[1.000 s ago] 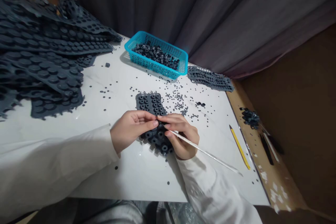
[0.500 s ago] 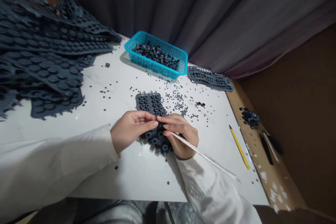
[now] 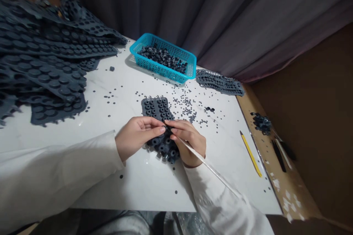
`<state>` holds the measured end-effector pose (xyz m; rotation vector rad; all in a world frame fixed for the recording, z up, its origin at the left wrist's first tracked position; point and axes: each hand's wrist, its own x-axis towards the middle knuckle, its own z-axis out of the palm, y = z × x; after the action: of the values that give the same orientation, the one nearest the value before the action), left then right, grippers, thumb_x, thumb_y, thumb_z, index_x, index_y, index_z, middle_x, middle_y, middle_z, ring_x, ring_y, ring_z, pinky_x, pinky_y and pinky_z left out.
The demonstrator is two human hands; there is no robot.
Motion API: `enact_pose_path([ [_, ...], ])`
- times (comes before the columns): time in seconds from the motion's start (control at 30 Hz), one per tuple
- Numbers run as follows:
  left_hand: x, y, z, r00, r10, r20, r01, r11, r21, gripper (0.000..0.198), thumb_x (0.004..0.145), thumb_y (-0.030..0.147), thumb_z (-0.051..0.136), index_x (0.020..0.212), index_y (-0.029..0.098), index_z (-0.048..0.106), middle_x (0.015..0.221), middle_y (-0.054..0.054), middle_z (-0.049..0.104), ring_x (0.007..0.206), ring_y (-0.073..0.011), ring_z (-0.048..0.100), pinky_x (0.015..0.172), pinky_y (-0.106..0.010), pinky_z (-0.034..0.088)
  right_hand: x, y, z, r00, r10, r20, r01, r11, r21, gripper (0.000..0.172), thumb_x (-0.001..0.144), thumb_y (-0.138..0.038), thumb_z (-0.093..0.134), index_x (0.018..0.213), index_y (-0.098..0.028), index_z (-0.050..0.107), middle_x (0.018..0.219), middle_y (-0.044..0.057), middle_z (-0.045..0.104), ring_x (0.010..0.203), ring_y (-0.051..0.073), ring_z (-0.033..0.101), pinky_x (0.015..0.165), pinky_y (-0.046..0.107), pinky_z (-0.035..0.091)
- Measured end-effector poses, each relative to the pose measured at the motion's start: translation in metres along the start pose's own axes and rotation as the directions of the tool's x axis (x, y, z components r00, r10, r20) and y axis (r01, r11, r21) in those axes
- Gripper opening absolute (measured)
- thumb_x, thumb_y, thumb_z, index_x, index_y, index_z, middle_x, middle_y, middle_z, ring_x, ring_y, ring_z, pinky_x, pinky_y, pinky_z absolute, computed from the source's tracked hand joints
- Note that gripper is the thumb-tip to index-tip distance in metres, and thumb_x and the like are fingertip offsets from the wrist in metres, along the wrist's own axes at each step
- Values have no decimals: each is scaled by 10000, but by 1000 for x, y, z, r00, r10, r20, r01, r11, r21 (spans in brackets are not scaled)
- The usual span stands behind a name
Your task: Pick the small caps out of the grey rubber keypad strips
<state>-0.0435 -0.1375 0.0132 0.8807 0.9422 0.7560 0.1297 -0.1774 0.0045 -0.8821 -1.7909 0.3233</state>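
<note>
A dark grey rubber sheet of moulded ring-shaped parts [image 3: 156,107] lies on the table under both hands, its near end bent up. My left hand [image 3: 139,134] is closed, thumb and forefinger pinching the sheet at its middle. From the other side, my right hand [image 3: 191,141] is closed around a thin white stick [image 3: 205,161], which runs back over the right sleeve. The fingertips of both hands meet at one part of the sheet. They hide the stick's front end and that part.
A blue basket [image 3: 162,68] of loose dark rubber parts stands behind. Folded rubber sheets [image 3: 55,69] pile up at left; another sheet [image 3: 219,82] lies at right. Small dark discs scatter the white tabletop. A yellow pencil [image 3: 250,154] and dark scraps [image 3: 261,123] lie at the right.
Both hands stay at the same spot on the sheet. The white stick has tilted slightly, its rear end shifting left and closer to the right sleeve.
</note>
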Motion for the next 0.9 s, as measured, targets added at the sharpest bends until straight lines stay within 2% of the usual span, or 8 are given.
enact_pose_path([
  [0.1,0,-1,-1,1000,3,14,-4,1000,15,234,593,320,848,744,174,744,729,-33,719,696,-157,638,699,-275,514,-1,-1,0,998,53,-34,-52,998,38,162,885,-158,612,1012,-258,625,1099,85,740,957,206,699,831,427,562],
  [0.27,-1,2,1,1000,-3,-4,3,1000,19,270,551,334,864,723,175,730,700,-35,708,677,-176,636,672,-296,527,-3,-2,2,978,177,-115,-163,979,123,108,879,-180,617,962,-247,637,1074,79,746,942,222,710,840,442,562],
  [0.53,-2,2,1,999,34,12,-34,999,35,282,587,311,836,804,180,714,714,-23,673,708,-163,626,668,-261,503,-3,-2,5,891,398,-218,-315,888,335,25,895,-229,614,918,-223,611,1039,74,753,982,205,710,852,418,584],
  [0.73,-1,2,0,999,37,3,-37,999,33,245,577,271,823,753,185,676,636,19,610,644,-135,573,629,-237,458,0,-1,5,855,456,-247,-339,852,400,56,887,-265,627,877,-217,602,993,64,759,996,208,705,859,410,584],
  [0.9,-1,-1,0,999,47,22,-48,999,23,237,636,276,800,795,177,655,685,22,616,655,-119,552,629,-224,419,1,-1,5,848,469,-248,-336,837,432,56,885,-267,630,876,-218,607,999,63,758,991,202,703,864,409,579],
])
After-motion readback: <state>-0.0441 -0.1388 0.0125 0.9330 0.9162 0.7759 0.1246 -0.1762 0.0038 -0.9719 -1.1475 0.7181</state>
